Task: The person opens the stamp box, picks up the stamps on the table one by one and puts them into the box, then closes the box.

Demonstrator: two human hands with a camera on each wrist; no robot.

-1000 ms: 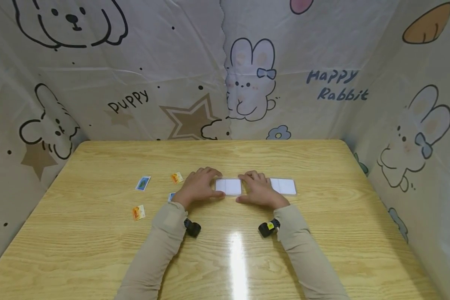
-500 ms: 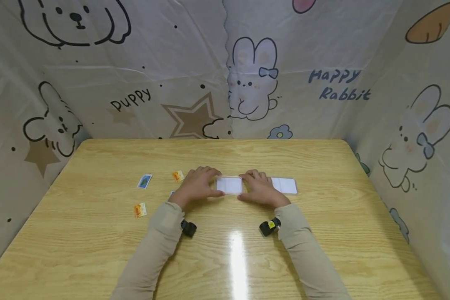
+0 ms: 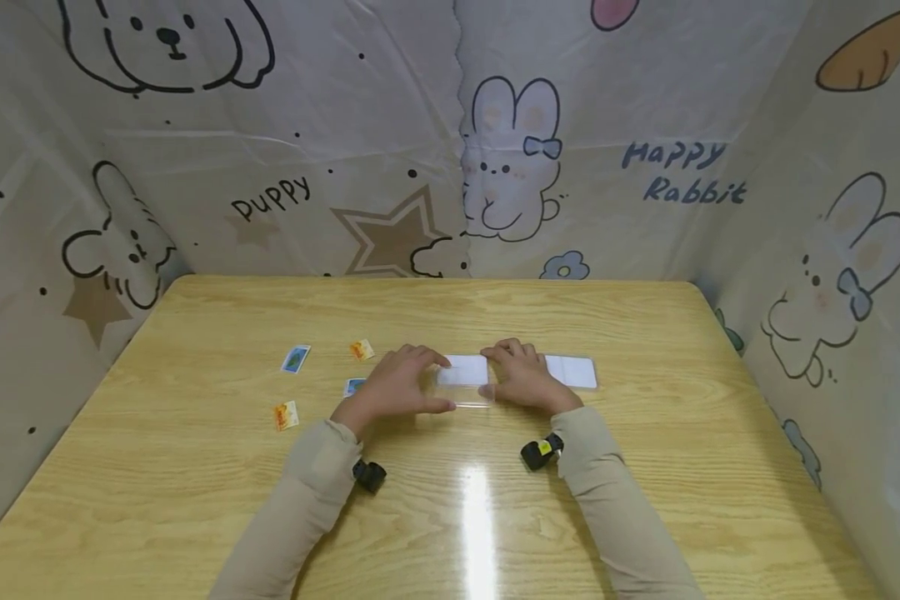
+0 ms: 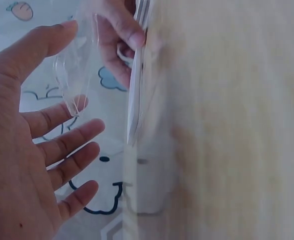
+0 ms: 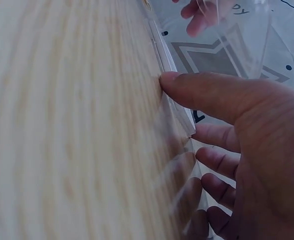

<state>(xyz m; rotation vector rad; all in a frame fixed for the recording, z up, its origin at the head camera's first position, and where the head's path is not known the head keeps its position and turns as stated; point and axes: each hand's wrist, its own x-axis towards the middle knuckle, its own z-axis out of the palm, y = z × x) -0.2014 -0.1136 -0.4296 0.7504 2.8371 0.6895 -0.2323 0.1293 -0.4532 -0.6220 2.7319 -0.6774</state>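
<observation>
My left hand [image 3: 397, 385] pinches a clear plastic lid [image 4: 74, 75] between thumb and index finger; the other fingers are spread. The lid hangs tilted above the table, over the near side of a flat case [image 3: 465, 368] with a white inside, which lies on the tabletop. At that case's right end, my right hand [image 3: 525, 379] grips it, thumb at the near edge and fingertips at the far one. In the right wrist view the thumb [image 5: 171, 79] presses the case's side. Partly behind the right hand lies a second white case [image 3: 576, 372].
Left of the hands, small printed cards lie scattered: a blue one [image 3: 296, 359], an orange one [image 3: 362, 349], another orange one [image 3: 287, 415], and a blue one [image 3: 354, 387] beside the left hand. The wooden table [image 3: 195, 500] meets a patterned cloth wall [image 3: 390, 133] behind.
The left hand has lifted the clear lid off the middle case and drawn it up and towards the body. The right hand stays at the case. The head view has shifted slightly.
</observation>
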